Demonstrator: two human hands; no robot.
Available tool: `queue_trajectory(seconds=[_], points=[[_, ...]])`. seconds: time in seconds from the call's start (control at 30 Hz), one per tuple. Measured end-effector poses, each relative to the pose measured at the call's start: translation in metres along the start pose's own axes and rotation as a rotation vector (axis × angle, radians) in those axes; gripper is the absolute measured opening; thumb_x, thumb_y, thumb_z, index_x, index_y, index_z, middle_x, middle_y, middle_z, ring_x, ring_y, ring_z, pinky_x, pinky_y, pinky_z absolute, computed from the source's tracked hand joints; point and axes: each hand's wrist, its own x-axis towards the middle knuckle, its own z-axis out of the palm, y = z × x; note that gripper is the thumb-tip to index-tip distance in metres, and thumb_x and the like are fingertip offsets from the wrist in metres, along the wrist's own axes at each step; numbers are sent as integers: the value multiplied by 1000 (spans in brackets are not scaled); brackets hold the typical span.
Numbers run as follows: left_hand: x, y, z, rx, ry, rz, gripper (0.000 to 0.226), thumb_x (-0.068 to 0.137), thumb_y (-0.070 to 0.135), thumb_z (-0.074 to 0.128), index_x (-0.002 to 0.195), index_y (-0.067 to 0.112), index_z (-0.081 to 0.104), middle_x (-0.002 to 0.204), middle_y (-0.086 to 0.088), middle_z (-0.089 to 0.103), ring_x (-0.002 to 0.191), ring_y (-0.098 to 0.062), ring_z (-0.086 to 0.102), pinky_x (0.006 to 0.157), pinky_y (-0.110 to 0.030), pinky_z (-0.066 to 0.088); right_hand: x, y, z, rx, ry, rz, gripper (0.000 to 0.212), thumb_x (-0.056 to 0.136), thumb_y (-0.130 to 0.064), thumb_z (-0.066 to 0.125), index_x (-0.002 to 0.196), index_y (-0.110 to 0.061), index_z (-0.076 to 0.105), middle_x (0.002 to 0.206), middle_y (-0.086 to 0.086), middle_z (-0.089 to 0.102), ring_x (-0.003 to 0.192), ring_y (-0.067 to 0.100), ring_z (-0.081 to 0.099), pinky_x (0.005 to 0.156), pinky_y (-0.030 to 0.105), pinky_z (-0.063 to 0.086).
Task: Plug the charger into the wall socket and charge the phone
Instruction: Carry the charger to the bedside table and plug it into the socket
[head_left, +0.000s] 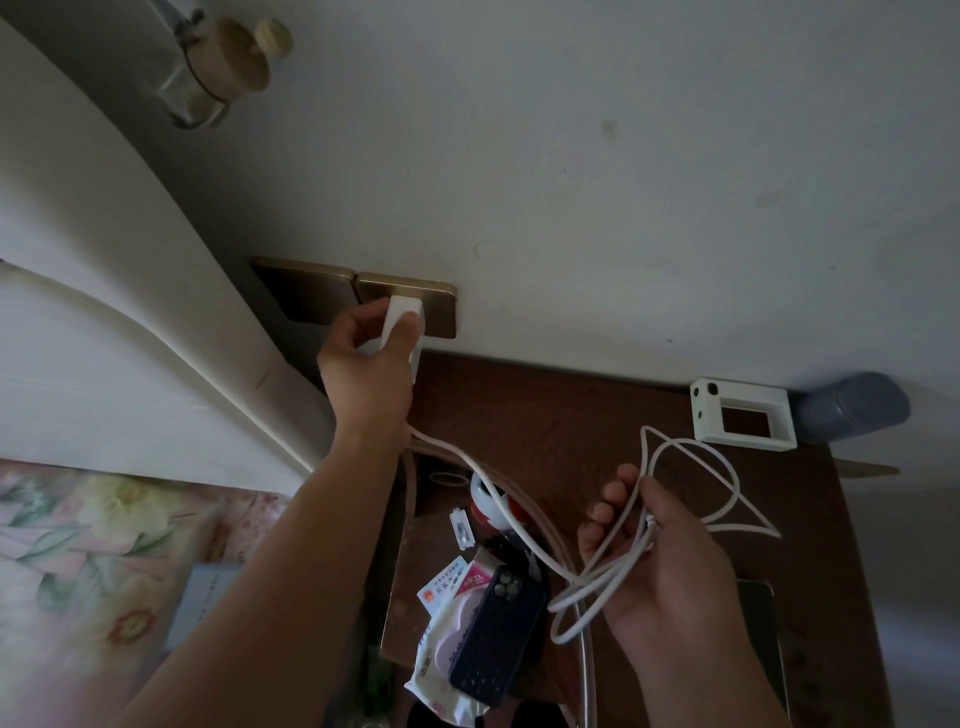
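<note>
My left hand grips a white charger block and holds it against the right-hand gold wall socket plate. Whether its pins are in the socket is hidden by the block. A white cable runs from the charger down to my right hand, which holds several loose loops of it above the nightstand. The phone, in a dark blue case, lies face down on a wipes pack near the nightstand's front edge, apart from both hands.
The brown nightstand carries a white frame-like device, a grey-blue cylinder, a red-and-white ball, cards and a wipes pack. A padded white headboard and floral bedding lie left. A second gold plate adjoins the socket.
</note>
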Motion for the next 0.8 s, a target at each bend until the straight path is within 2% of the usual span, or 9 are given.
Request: queue_trajectory(seconds=[0.17,0.27,0.5,0.63,0.73,0.8], points=[[-1,2,0,-3,-4,-17,16,82,31,71,89,41,60,106,16,58,110,-19,56,86,-50,57,-2,-1,-4,-7,-12,-1,17,94,-24,53,96,-16,68,69,0,62,65,12,56,65,27,45],[-1,5,0,14,-13,-32,17,82,32,71,88,42,58,111,11,58,110,-21,56,80,-44,59,-4,-1,-9,-28,-22,-7,18,93,-25,54,99,-16,68,72,1,62,67,13,56,67,28,46],[-2,16,-6,123,-86,-40,24,85,30,68,107,28,58,119,0,58,108,-24,57,72,-38,57,-19,-9,-25,-34,-95,22,24,92,-30,55,104,-15,69,73,3,66,69,16,59,67,32,47],[-4,21,-9,222,-114,-32,33,87,31,66,117,23,56,123,-2,59,108,-25,59,77,-40,56,-28,-18,-41,-45,-165,12,25,90,-31,57,102,-13,70,73,4,69,69,18,62,69,34,48],[-6,24,-11,303,-131,23,35,87,32,65,120,21,56,119,-3,61,101,-23,61,68,-29,49,-32,-24,-54,-52,-220,11,25,87,-29,60,102,-12,69,77,6,70,70,19,64,71,36,49],[-8,26,-14,347,-150,40,38,88,31,65,123,20,55,121,-5,61,102,-24,60,70,-29,47,-34,-27,-61,-37,-280,30,29,79,-27,65,103,-11,69,80,7,69,71,20,64,74,36,50]])
